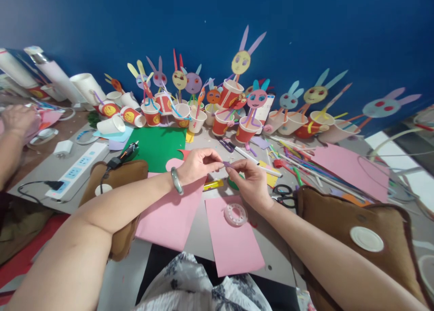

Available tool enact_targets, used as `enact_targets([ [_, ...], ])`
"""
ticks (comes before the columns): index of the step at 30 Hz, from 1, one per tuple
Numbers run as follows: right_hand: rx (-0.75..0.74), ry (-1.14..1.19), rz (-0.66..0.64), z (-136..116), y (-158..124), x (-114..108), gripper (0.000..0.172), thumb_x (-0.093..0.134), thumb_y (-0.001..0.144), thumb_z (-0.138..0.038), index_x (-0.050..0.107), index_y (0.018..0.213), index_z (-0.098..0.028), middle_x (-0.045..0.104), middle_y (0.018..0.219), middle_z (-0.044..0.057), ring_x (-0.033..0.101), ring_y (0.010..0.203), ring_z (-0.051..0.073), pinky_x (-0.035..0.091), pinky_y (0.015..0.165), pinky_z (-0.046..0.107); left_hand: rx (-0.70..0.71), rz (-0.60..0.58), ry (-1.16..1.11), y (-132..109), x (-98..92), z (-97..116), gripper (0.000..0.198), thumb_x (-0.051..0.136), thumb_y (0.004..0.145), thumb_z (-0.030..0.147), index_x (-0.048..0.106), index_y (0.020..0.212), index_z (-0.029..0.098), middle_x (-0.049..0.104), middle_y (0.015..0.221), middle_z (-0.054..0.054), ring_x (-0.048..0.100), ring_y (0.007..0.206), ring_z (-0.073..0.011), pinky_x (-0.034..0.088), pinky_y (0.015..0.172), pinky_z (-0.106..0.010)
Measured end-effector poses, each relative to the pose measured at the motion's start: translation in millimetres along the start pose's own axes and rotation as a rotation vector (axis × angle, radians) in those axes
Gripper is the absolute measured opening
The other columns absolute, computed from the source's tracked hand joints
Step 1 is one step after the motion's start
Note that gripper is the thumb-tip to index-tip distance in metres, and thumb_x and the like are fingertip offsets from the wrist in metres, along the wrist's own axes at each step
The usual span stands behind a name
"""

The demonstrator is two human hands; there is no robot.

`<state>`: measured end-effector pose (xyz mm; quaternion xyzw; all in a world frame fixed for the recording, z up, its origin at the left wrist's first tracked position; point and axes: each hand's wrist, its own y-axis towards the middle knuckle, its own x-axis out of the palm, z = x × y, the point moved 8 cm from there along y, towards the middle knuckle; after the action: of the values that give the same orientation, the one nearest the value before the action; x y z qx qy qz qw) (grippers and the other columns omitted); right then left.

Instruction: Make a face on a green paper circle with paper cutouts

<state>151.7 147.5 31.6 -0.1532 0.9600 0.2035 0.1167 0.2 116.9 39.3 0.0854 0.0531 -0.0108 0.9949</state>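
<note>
Between the fingertips of both hands is a small purple piece (226, 164), perhaps paper; its exact shape is too small to make out. My left hand (202, 165) pinches it from the left, a bangle around the wrist. From the right, my right hand (249, 180) pinches the same piece. Below the hands, a roll of clear tape (235, 214) lies on a pink paper sheet (233, 252). Another pink sheet (169, 211) is under my left forearm. A yellow marker (213, 185) rests on the table just beneath my fingers.
Paper cups (247, 131) with paper rabbit figures line the blue wall. Scissors (284, 194), pens and coloured sticks (315, 166) lie to the right. Brown cushions (352, 238) sit at either side. A power strip (76, 171) and another person's hand (18, 121) are at left.
</note>
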Motion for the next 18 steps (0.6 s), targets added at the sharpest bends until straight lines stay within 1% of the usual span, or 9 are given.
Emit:
enact_targets([
  [7,0.053,0.020,-0.051,5.2,-1.1,2.7,0.027,0.067,0.086,-0.046,0.062,0.078,-0.021,0.061,0.064,0.001,0.055,0.058,0.015,0.044,0.058,0.029,-0.108,0.005,-0.133,2.5,-2.4,-3.6,0.014,0.076,0.072,0.024,0.065,0.073,0.014,0.068,0.065,-0.001,0.061,0.059,-0.0091,0.052,0.062,-0.023],
  [12,0.074,0.074,-0.080,7.3,-2.9,6.0,0.030,0.064,0.088,-0.049,0.061,0.080,-0.021,0.060,0.065,0.000,0.054,0.057,0.013,0.043,0.056,0.028,-0.188,-0.001,-0.198,3.3,-1.0,-9.4,0.014,0.075,0.069,0.020,0.063,0.069,0.013,0.067,0.061,0.000,0.060,0.055,-0.0082,0.050,0.056,-0.021],
  [15,0.075,0.063,-0.088,7.5,-3.3,6.8,0.029,0.064,0.088,-0.048,0.060,0.080,-0.021,0.061,0.067,0.001,0.054,0.058,0.014,0.043,0.055,0.028,-0.213,-0.010,-0.213,3.1,-0.1,-9.5,0.015,0.073,0.068,0.018,0.059,0.065,0.013,0.067,0.060,0.000,0.061,0.055,-0.0081,0.050,0.056,-0.021],
  [18,0.064,0.030,-0.087,6.8,-3.2,6.1,0.026,0.064,0.088,-0.045,0.061,0.079,-0.021,0.062,0.067,0.002,0.054,0.059,0.014,0.043,0.056,0.028,-0.204,0.009,-0.215,3.2,-2.0,-7.4,0.021,0.073,0.068,0.016,0.052,0.064,0.015,0.066,0.060,0.001,0.063,0.055,-0.0088,0.050,0.055,-0.020],
])
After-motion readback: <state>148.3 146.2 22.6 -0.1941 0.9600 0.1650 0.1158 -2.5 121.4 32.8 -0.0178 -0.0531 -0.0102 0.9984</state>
